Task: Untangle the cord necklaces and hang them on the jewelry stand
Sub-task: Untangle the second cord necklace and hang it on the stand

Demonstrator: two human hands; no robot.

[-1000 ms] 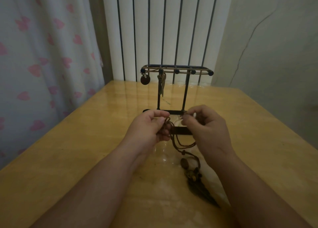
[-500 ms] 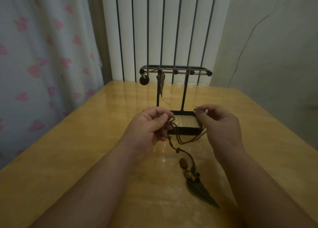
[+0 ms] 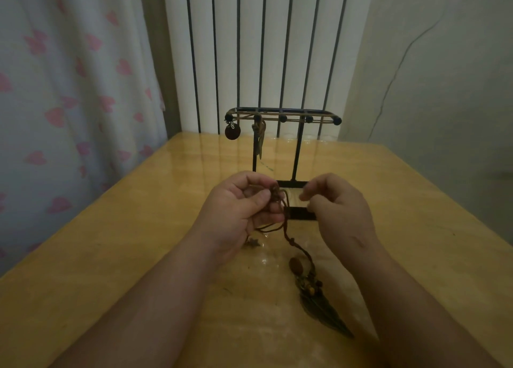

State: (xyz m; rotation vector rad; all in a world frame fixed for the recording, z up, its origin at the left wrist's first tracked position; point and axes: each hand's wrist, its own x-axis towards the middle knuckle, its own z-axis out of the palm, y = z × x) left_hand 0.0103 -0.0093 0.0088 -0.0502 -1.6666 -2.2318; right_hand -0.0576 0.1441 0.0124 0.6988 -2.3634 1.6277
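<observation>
Above the glossy wooden table, the left hand pinches a tangled brown cord necklace; the right hand hovers pinched, its grasp unclear, before the black metal jewelry stand.

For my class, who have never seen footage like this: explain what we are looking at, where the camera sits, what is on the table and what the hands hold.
There is no machine here. The one picture comes from a camera on a person's head, looking down at their bare hands over a wooden table. The left hand pinches a bunch of brown cord. From it a necklace trails to a leaf pendant lying on the table. The right hand is curled beside the cord; whether it grips a strand is unclear. Behind stands a black jewelry stand with a round pendant hanging from it.
</observation>
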